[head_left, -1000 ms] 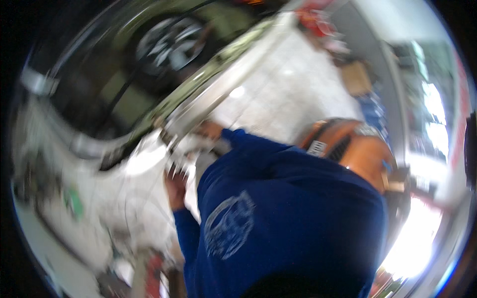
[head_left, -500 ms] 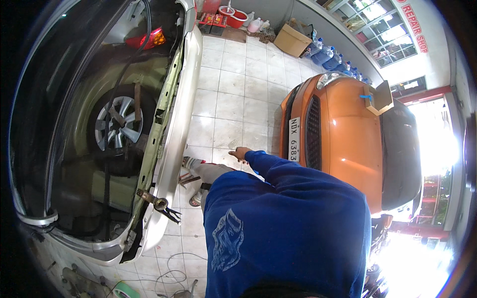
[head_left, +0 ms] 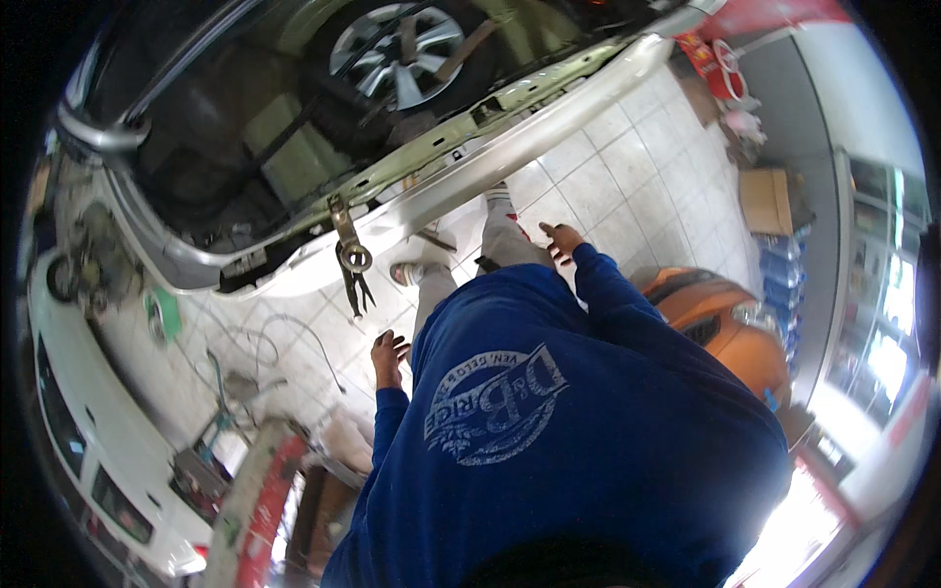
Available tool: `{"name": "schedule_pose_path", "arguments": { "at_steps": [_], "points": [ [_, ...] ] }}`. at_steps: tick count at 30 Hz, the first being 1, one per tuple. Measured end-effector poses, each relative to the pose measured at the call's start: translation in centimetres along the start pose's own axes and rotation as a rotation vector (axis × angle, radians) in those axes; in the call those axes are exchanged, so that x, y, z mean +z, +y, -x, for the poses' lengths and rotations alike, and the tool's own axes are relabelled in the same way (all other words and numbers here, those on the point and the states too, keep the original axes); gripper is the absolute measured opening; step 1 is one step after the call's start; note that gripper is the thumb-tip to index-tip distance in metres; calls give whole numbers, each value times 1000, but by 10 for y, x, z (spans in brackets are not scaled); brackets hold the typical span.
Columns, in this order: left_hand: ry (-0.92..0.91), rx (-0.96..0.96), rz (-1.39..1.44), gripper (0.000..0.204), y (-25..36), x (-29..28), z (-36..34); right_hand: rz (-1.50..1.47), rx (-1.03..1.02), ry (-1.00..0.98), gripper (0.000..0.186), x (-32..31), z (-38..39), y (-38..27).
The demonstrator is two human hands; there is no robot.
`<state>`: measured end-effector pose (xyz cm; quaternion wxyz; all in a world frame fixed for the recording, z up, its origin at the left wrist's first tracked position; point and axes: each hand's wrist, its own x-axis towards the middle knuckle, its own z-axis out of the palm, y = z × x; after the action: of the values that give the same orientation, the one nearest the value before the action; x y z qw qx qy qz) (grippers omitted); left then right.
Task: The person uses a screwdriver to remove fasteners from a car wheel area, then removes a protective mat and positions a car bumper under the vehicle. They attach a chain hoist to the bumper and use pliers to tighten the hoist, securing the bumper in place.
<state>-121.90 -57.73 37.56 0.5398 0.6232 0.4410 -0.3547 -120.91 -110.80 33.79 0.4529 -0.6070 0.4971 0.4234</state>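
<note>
I stand on a white tiled floor [head_left: 598, 176] facing the open rear of a silver car [head_left: 510, 157], wearing a blue long-sleeved top. My left hand [head_left: 389, 355] hangs at my side with its fingers apart and holds nothing. My right hand [head_left: 561, 238] is out to the other side, also empty with fingers spread. Locking pliers [head_left: 351, 263] hang clamped on the car's rear edge, a little ahead of my left hand and apart from it. My shoes [head_left: 410, 272] stand close to the car's sill.
A spare wheel [head_left: 397, 49] lies in the car's open rear well. An orange car [head_left: 730, 328] is parked at my right, a white car [head_left: 83, 441] at the left. Cables and tools [head_left: 230, 387] lie on the floor. A cardboard box [head_left: 765, 201] and red items [head_left: 720, 59] sit by the far wall.
The view has swung round sharply. My hands, earlier up near the car's rear edge, now hang away from it at my sides, both empty.
</note>
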Motion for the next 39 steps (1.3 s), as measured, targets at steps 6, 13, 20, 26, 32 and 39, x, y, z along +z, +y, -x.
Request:
{"name": "schedule_pose_path", "arguments": {
  "at_steps": [6,13,20,26,32,39],
  "points": [
    [143,-195,122,44,-77,76,47,247,-25,-148,81,-79,-29,-61],
    [229,-86,232,40,-112,200,76,479,13,-244,85,-154,-56,-95],
    [262,-94,315,39,-104,251,102,606,45,-307,91,-159,-75,-114],
    [261,-115,452,39,-136,243,116,906,-268,-383,91,-132,-89,-102],
    [323,-137,557,38,-198,240,124,914,-126,-348,86,-92,-43,-102],
    [320,-190,729,38,-255,253,124,712,-60,-396,90,-89,-87,-79]
  ]
}}
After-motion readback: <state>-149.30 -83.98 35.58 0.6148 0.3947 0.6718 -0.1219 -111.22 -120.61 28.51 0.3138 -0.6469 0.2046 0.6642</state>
